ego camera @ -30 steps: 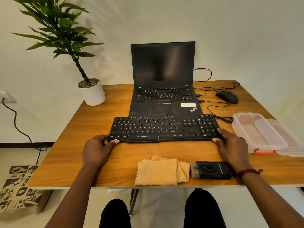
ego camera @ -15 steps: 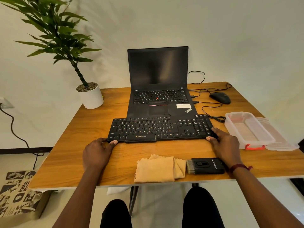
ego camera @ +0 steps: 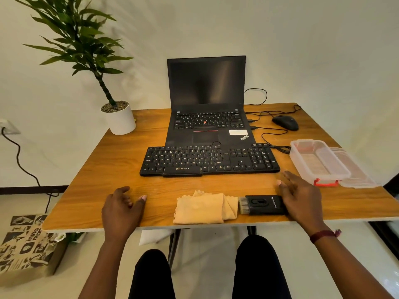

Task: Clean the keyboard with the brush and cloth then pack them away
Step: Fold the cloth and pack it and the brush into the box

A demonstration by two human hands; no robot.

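A black external keyboard (ego camera: 209,160) lies across the middle of the wooden table, in front of a laptop. A folded orange cloth (ego camera: 205,209) rests near the front edge. Right beside it lies a black brush (ego camera: 262,205) with its grey bristles pointing at the cloth. My left hand (ego camera: 122,209) rests open on the table, left of the cloth and apart from the keyboard. My right hand (ego camera: 300,196) is open, fingers spread, just right of the brush and touching or nearly touching its end. Neither hand holds anything.
An open laptop (ego camera: 207,108) stands behind the keyboard. A clear plastic box (ego camera: 317,162) with a red latch sits at the right, its lid (ego camera: 356,171) beside it. A mouse (ego camera: 285,122) and cables lie at the back right, a potted plant (ego camera: 118,118) at the back left.
Both hands have let go of the keyboard's front corners and drawn back toward the table's front edge. The right hand now lies beside the brush. The camera tilted slightly.
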